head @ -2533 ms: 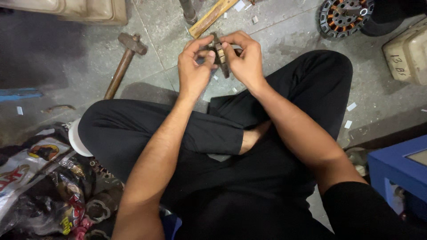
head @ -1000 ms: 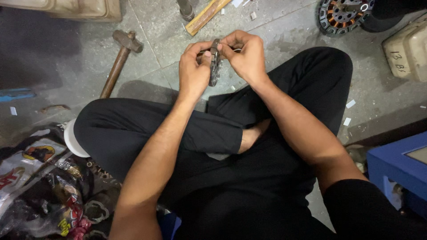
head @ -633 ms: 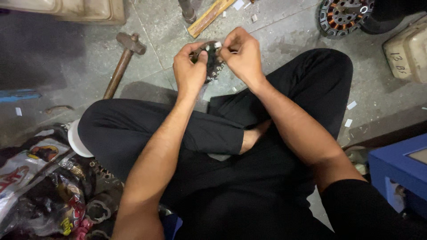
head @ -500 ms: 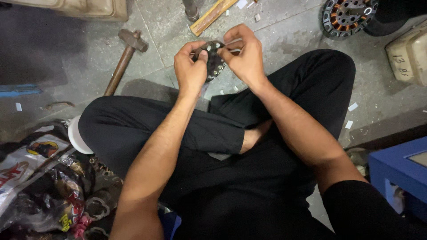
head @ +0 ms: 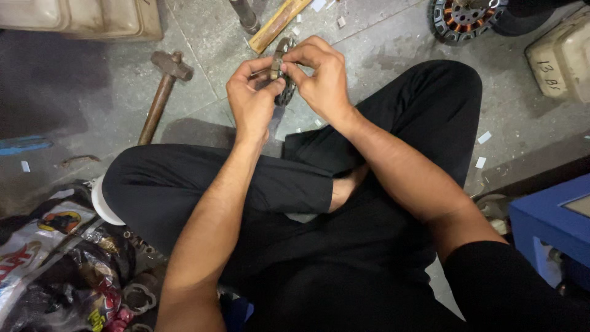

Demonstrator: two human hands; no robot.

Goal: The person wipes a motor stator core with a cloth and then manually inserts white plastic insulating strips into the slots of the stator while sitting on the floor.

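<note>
Now gripping a dark metal part point(head: 284, 74), left hand point(head: 252, 101) and right hand point(head: 322, 77) both pinched shut on it. Crumpled printed bags point(head: 58, 258) near left; blue box point(head: 553, 221) right.

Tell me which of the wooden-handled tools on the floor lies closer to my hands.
The pale wooden handle just beyond your left hand and right hand. The hammer with the rusty head and darker handle lies farther off, to the left.

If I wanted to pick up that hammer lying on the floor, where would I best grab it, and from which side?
Probably the wooden handle, about midway. The hammer lies flat on the concrete floor, metal head at the far end, handle slanting back toward the person's left knee. Bare floor lies along its left side, so coming from above on that side looks easiest. Both hands are busy elsewhere.
</note>
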